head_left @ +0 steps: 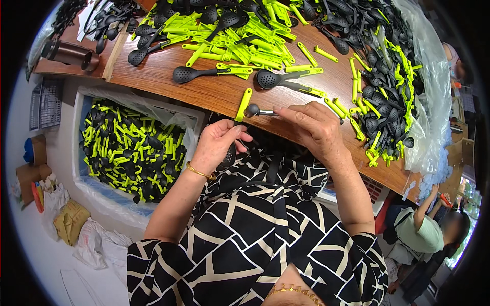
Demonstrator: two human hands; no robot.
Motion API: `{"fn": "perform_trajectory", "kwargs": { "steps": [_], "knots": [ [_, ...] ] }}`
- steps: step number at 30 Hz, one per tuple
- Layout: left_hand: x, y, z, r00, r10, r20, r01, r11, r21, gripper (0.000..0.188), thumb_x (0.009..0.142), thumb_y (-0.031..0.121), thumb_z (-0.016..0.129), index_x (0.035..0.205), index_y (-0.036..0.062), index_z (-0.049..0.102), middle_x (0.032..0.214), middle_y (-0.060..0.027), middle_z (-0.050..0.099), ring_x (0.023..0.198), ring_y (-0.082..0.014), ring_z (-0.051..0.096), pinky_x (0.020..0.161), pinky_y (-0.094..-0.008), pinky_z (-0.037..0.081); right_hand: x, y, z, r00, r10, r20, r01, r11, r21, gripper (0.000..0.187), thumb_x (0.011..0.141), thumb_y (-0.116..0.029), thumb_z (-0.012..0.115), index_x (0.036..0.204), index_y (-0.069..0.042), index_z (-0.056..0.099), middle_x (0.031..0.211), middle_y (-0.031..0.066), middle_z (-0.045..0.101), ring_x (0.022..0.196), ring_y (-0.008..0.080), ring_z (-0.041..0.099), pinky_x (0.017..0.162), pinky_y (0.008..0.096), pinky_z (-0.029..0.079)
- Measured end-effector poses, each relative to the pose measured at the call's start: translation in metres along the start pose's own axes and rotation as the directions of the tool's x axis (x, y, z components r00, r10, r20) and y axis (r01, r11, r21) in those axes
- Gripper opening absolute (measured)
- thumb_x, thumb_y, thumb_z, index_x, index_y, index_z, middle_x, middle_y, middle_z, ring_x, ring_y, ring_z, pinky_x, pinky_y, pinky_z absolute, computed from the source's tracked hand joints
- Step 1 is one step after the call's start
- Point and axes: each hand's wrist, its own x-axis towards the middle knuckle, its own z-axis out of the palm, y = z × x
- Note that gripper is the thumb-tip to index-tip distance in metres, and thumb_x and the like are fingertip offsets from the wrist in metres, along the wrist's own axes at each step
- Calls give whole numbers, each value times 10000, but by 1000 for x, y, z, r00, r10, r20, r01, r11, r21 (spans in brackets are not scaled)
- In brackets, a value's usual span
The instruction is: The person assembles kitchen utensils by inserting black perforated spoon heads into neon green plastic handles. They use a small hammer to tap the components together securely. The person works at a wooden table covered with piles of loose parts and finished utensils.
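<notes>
My left hand [220, 145] is closed at the table's near edge, gripping a black perforated spoon [228, 157] whose head hangs below the fingers. A lime-green handle [245, 103] stands out beyond the fingertips, over the tabletop; its joint with the spoon is hidden by the fingers. In my right hand [319, 127] is a small hammer [266, 112] with a dark round head and a metal shaft. The hammer head sits right beside the green handle. Just beyond lie black spoons with green handle pieces [270, 79] and another spoon [186, 74].
Loose green handles [255, 46] heap at the table's far side. A pile of black spoons [388, 102] covers its right side, beside clear plastic sheeting [434, 102]. Lower left stands a lined box [79, 153] full of spoons. A brown cup [71, 55] lies far left. Another person [416, 229] is at right.
</notes>
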Motion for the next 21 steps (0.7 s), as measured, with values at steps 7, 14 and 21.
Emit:
{"fn": "perform_trajectory", "kwargs": {
  "steps": [7,14,21],
  "knots": [
    [2,2,0,1000,-11,-18,11,999,53,232,1081,189,672,1141,-30,721,1019,-160,797,704,-137,705,676,-244,570,5,-3,14,999,-25,32,25,1000,1,464,801,1,785,1229,-174,817,1015,52,794,803,241,706,708,357,565],
    [4,1,-2,1000,-21,-17,21,1000,4,241,1069,189,686,1184,-22,696,1013,-163,799,704,-127,703,667,-234,568,18,-10,4,996,-73,-45,73,997,-8,462,809,-7,782,1240,-170,810,965,47,787,807,236,702,705,377,572],
    [1,-1,-12,999,13,-31,-11,999,52,283,1070,162,676,1297,12,595,1037,-155,795,721,-129,678,703,-252,554,-15,10,7,985,135,108,-135,991,-13,409,854,-49,760,1238,-176,811,1011,76,784,836,270,715,758,383,599]
  ]
}}
